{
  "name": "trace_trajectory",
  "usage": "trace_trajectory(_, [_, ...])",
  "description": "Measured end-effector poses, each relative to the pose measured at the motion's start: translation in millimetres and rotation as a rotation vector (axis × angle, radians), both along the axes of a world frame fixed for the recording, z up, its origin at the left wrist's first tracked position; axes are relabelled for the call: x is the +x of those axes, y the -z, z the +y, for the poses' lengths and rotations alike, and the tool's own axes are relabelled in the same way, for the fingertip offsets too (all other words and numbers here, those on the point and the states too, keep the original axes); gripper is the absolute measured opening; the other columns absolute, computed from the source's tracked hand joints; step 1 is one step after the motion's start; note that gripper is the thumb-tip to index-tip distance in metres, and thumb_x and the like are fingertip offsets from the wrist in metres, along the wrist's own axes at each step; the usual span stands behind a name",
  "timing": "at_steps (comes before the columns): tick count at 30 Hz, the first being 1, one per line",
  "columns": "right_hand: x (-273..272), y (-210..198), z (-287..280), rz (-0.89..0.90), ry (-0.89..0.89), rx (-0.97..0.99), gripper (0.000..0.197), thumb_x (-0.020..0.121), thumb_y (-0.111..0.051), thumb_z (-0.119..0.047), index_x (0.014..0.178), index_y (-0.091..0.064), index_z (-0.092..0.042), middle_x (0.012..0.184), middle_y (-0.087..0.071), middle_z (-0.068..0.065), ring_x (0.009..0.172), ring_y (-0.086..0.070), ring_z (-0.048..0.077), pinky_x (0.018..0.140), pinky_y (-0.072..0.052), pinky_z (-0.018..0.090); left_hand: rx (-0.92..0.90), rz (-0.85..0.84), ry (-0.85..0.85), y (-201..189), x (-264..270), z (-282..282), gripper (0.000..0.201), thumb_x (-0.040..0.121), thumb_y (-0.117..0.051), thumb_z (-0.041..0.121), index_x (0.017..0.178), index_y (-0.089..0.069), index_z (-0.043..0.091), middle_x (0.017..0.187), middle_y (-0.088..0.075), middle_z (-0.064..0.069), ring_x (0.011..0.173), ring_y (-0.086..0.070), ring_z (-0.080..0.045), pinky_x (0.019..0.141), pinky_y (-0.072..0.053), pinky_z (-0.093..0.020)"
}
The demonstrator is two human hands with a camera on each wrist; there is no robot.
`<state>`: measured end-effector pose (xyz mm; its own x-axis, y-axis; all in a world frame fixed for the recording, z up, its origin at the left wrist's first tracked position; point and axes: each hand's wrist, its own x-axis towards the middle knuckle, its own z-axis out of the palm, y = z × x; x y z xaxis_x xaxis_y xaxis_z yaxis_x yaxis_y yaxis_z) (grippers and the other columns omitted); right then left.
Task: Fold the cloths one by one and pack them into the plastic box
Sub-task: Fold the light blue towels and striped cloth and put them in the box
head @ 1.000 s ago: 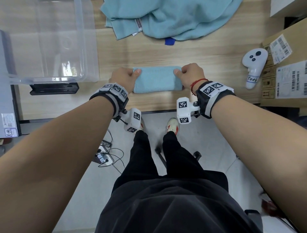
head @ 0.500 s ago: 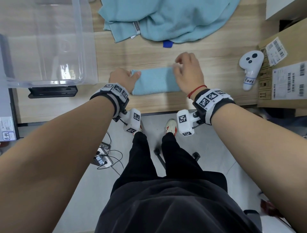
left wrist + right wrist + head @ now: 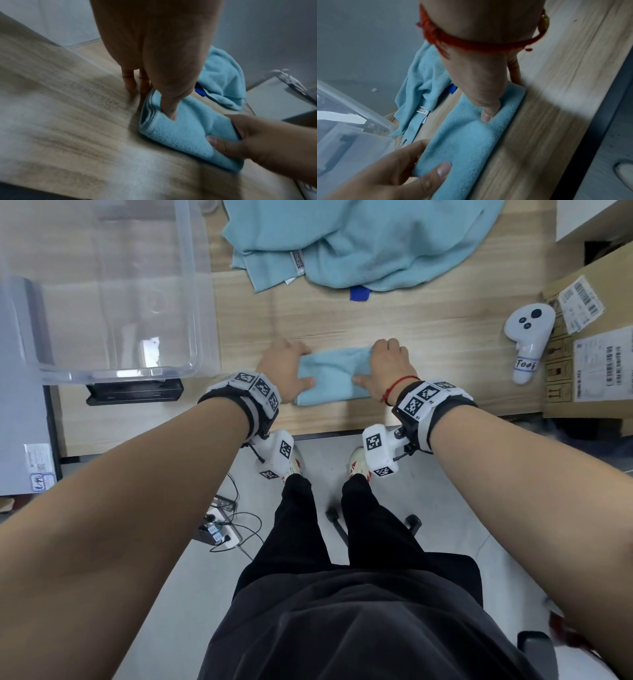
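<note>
A folded light-blue cloth [image 3: 329, 378] lies near the table's front edge, between my two hands. My left hand [image 3: 289, 368] grips its left end: the thumb [image 3: 171, 109] presses into the top and the fingers [image 3: 131, 82] reach down at the far edge. My right hand [image 3: 380, 364] grips the right end, thumb [image 3: 488, 112] on top, fingers curled over the slightly bunched far edge. The clear plastic box [image 3: 120, 371] stands at the left with nothing inside. A pile of unfolded blue cloths [image 3: 359, 241] lies at the back.
A white hand controller [image 3: 527, 337] lies on the table at the right, beside a cardboard box [image 3: 589, 364]. A black flat object [image 3: 133, 393] sits under the plastic box's near edge. Bare wood shows between the folded cloth and the pile.
The right hand let go of the cloth's right end, lifted, and came back down on it. Both hands now reach over the far edge; earlier they held the ends nearer me.
</note>
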<state>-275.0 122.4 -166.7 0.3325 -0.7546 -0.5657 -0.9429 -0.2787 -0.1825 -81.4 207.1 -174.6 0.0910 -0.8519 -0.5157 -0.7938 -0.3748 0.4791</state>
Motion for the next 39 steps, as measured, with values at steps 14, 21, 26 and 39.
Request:
trace_trajectory(14, [-23,-20,2,-0.335,0.322,0.193,0.064,0.081,-0.074,-0.023,0.131,-0.038,-0.005,0.115,-0.05,0.006,0.103,-0.049,0.019,0.086,-0.04,0.027,0.212,0.216,0.02,-33,-3,-5,0.061,0.085,-0.068,0.021,0.135,-0.034,0.015,0.11,-0.051,-0.006,0.092,-0.054,-0.023,0.08,-0.046,-0.035])
trace_trajectory(21, [-15,-63,-35,-0.483,0.275,0.393,0.042,0.081,-0.073,-0.019,0.119,-0.059,-0.006,0.117,-0.066,0.008,0.108,-0.063,0.025,0.098,-0.049,0.043,0.051,0.093,0.063,-85,10,-33,0.042,0.103,-0.037,0.037,0.085,-0.058,0.005,0.084,-0.056,-0.008,0.083,-0.052,-0.023,0.072,-0.035,-0.032])
trace_trajectory(26, [18,-93,-67,-0.619,0.313,0.436,0.072,0.07,-0.065,-0.07,0.122,-0.06,-0.02,0.123,-0.065,-0.004,0.113,-0.061,0.015,0.1,-0.048,0.04,-0.01,-0.044,0.0,-135,36,-48,0.039,0.105,-0.034,0.029,0.075,-0.046,0.007,0.082,-0.053,-0.018,0.079,-0.049,-0.027,0.067,-0.03,-0.031])
trace_trajectory(39, [186,-165,-88,-0.635,-0.157,0.061,0.019,0.091,-0.062,-0.031,0.08,-0.065,-0.015,0.069,-0.055,-0.002,0.074,-0.05,0.018,0.066,-0.038,0.027,-0.082,-0.242,-0.136,-202,197,-25,0.035,0.101,-0.044,0.028,0.081,-0.062,0.006,0.083,-0.06,-0.012,0.081,-0.053,-0.028,0.074,-0.039,-0.035])
